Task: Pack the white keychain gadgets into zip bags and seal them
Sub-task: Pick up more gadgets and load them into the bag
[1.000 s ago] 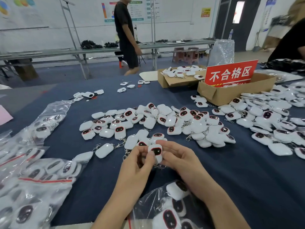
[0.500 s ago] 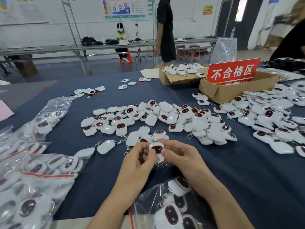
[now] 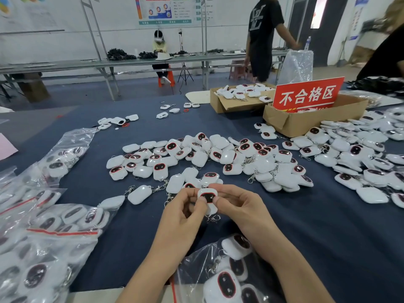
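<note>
I'm holding one white gadget (image 3: pixel 207 196) just above the table (image 3: pixel 328 237) w/ both hands. Left hand (image 3: pixel 183 206) is pinching its left edge, thumb on the dark screen. Right hand (image 3: pixel 238 206) is pinching the right edge, fingers curling round the top. Neither hand is gripping anything else. The screen is facing me, the long axis is running roughly away from me, and the key clip (image 3: pixel 213 218) is dangling at the near end.

The relation I'm watching: the zip bag (image 3: pixel 196 265) is lying nearer to me than the grip, below and a bit right, btwn my forearms, w/ the right forearm crossing over it. So I'm judging the right hand the closer one for the drop. Its red zip strip is showing at the left edge, so the mouth is prob. facing left, but the plastic is too crumpled to be sure.

Contents: that bag is already carrying several gadgets. Filled bags (image 3: pixel 54 232) are lying at my left. The loose pile (image 3: pixel 218 158) is sitting just beyond the hands. The near box (image 3: pixel 306 125) is carrying a red sign (image 3: pixel 308 95); the far box (image 3: pixel 231 103) is holding more gadgets.
</note>
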